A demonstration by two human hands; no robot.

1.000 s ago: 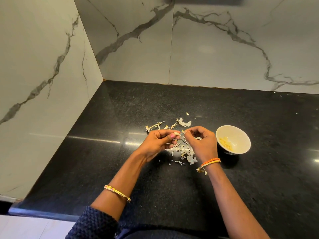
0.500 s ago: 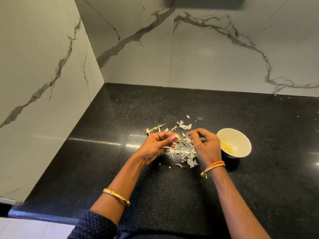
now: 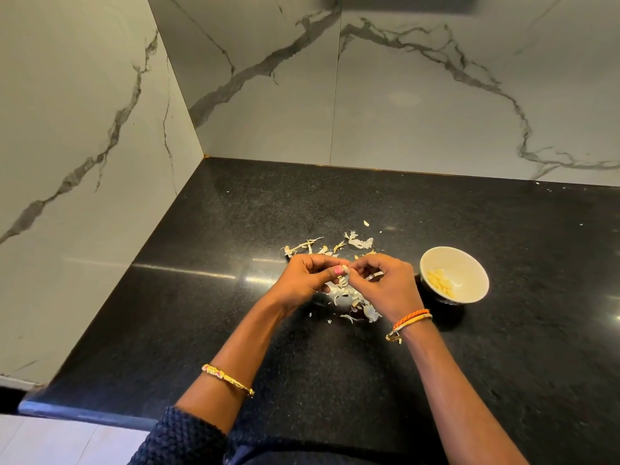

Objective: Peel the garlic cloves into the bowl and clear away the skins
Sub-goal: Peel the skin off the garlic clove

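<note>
My left hand (image 3: 307,275) and my right hand (image 3: 385,283) meet fingertip to fingertip over the black counter. Both pinch a small pale garlic clove (image 3: 345,270), which is mostly hidden by the fingers. Under and behind the hands lies a heap of papery garlic skins (image 3: 349,298), with more scraps (image 3: 360,242) further back. A cream bowl (image 3: 469,263) stands just right of my right hand and holds several peeled cloves (image 3: 439,280).
The black granite counter (image 3: 235,313) runs into a corner of white marble walls (image 3: 268,95) at the back and left. Its front edge (image 3: 84,412) lies at the lower left.
My right hand has closed in on the left so both sets of fingertips now touch at the clove. The view has shifted slightly downward.
</note>
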